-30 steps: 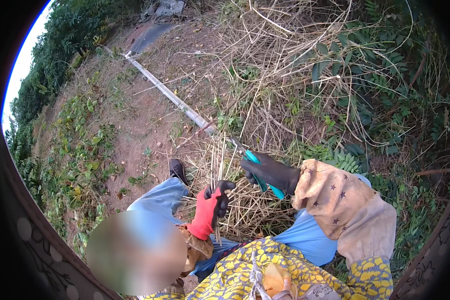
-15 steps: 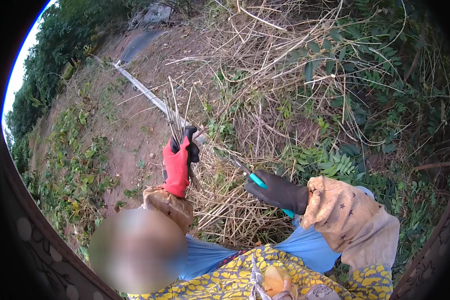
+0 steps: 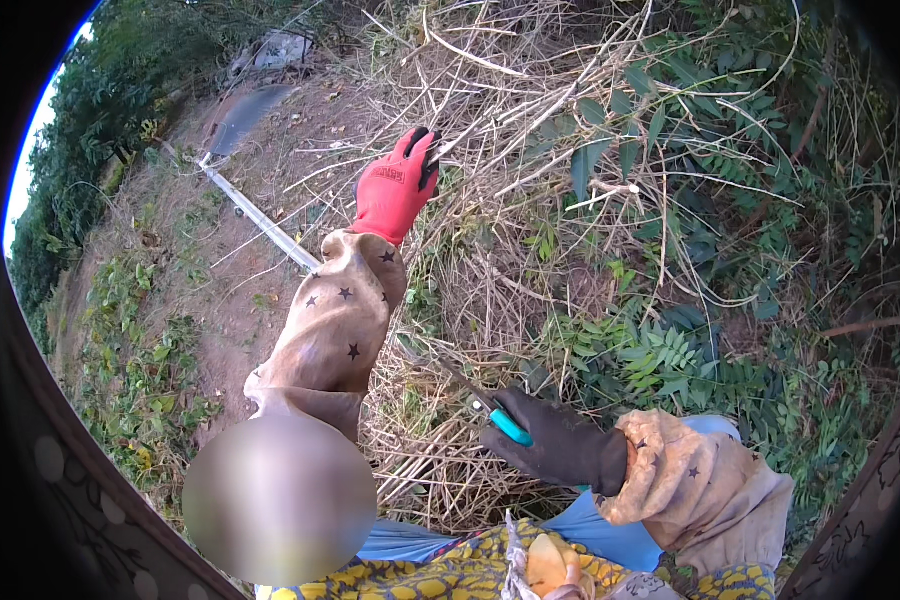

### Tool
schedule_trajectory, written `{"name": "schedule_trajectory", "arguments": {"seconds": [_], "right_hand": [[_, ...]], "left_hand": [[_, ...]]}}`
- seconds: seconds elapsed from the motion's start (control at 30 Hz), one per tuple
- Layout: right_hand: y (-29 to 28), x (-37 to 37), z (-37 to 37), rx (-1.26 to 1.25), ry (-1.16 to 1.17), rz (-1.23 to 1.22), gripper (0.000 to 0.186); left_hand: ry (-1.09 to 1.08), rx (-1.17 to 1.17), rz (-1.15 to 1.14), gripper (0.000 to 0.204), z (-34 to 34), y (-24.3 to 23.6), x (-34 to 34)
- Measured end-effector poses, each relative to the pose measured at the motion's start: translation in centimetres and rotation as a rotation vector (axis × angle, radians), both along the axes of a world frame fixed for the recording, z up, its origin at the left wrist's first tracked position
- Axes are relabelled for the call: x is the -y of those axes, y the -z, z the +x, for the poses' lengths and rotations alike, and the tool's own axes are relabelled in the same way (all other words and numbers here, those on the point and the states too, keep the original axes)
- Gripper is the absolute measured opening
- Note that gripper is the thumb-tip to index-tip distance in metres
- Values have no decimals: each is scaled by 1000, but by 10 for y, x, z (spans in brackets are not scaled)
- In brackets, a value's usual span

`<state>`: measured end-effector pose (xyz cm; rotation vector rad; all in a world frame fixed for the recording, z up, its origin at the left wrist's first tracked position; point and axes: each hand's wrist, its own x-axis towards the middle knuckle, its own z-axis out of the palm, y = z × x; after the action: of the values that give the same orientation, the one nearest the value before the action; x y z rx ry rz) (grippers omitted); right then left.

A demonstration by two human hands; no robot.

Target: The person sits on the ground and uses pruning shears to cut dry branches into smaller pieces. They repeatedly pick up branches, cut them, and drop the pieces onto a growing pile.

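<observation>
My left hand, in a red-and-black glove, reaches out over the pile of dry cut stems, its fingers bent down among them; what they grip is hidden. My right hand, in a dark glove, is closed on shears with teal handles, their blades pointing up and left over loose straw-like stems near my lap.
A long pale pole lies diagonally on reddish soil at the left, with a grey sheet near its far end. Leafy plants grow thick at the right, and a brown branch sticks out there. Bushes line the upper left.
My left hand has moved up and away from me to the far stems; the bundle it held is hidden or out of it. My right hand sits slightly lower with the shears.
</observation>
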<state>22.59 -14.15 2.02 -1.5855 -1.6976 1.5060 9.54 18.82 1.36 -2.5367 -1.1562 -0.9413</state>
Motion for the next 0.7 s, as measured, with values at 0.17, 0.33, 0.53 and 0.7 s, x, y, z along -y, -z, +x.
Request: {"name": "schedule_trajectory", "arguments": {"seconds": [0.17,0.33,0.53,0.7], "right_hand": [[3,-4,2,19,24,45,43],[4,-8,0,84,51,68,45],[17,-18,2,37,129,111,40],[34,-30,-11,-348,171,-13,35]], "left_hand": [[-285,-212,-403,43,2,2,-31],[-243,143,-870,35,-50,14,7],[-53,785,-1339,33,-88,15,106],[-26,985,-1622,35,-142,26,217]]}}
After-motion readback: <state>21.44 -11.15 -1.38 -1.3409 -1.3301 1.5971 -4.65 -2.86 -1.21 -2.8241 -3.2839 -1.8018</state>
